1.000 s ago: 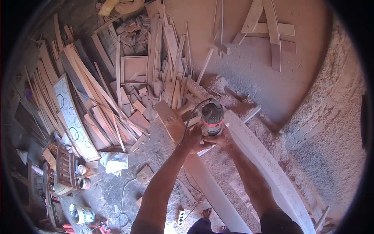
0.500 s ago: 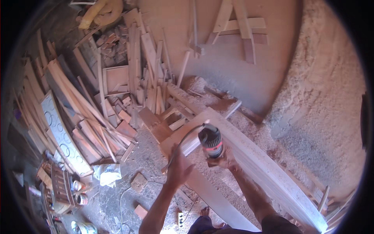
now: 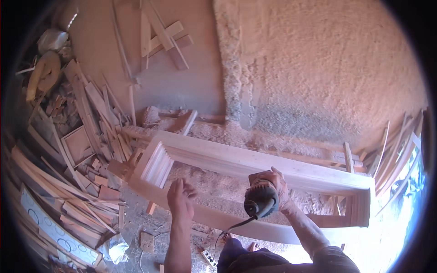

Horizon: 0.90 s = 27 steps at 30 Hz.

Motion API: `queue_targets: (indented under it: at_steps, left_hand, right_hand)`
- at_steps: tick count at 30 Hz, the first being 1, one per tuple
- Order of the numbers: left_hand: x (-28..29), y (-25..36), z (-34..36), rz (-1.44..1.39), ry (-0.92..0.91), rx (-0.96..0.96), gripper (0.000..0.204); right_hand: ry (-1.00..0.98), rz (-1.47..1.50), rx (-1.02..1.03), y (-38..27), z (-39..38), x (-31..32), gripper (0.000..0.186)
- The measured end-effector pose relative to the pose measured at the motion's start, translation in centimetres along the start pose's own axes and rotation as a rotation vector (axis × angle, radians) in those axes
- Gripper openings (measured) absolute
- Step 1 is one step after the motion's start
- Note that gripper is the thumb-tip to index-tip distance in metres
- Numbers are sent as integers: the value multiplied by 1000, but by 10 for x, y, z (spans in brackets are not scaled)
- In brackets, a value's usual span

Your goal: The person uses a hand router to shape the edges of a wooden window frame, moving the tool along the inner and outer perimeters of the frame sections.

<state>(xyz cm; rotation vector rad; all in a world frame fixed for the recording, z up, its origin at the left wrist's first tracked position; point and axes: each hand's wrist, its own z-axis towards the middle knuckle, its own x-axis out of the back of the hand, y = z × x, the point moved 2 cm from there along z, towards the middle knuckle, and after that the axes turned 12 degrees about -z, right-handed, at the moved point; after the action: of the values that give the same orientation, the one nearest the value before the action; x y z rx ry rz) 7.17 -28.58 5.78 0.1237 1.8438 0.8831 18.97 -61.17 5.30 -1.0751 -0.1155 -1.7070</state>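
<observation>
My right hand (image 3: 278, 184) grips an electric sander (image 3: 261, 200) with a dark, ribbed body and a flat brownish plate at its far side. I hold it over the opening of a long wooden frame (image 3: 214, 152) with stepped moulding on its inner edges. A black cord (image 3: 241, 223) runs from the tool's back end down toward the floor. Loosely bent, with the thumb apart, my left hand (image 3: 181, 198) hovers over the near left part of the frame and shows nothing in it.
Wood offcuts and planks (image 3: 77, 182) pile up at the left, beside a patterned board (image 3: 54, 227). A power strip (image 3: 208, 258) lies near my feet. Sawdust (image 3: 205, 182) covers the ground inside the frame. Upright boards (image 3: 400, 150) lean at the right, by a rough wall (image 3: 318, 68).
My view has swung to the right, showing more of the frame. The sander has turned, its back end now toward me, and sits over the frame's opening. My left hand is apart from the cord.
</observation>
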Motion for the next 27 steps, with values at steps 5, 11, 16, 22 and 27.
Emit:
queue_targets:
  at_steps: [5,11,16,22,27]
  left_hand:
    - [-46,-169,106,-47,504,516,56]
    - [-85,-262,132,-42,594,331,89]
    - [-119,-272,100,27,506,304,76]
    - [-83,-252,186,-73,219,438,54]
    - [-134,-251,124,-88,523,563,49]
  right_hand:
    - [268,-270,-176,-7,-82,106,68]
    - [596,-603,-444,-53,-174,192,55]
    - [782,-746,-724,-101,-264,220,59]
    - [958,-710,-848,-126,-298,215,63]
    - [1029,-828,-1008,-170,-351,209,67]
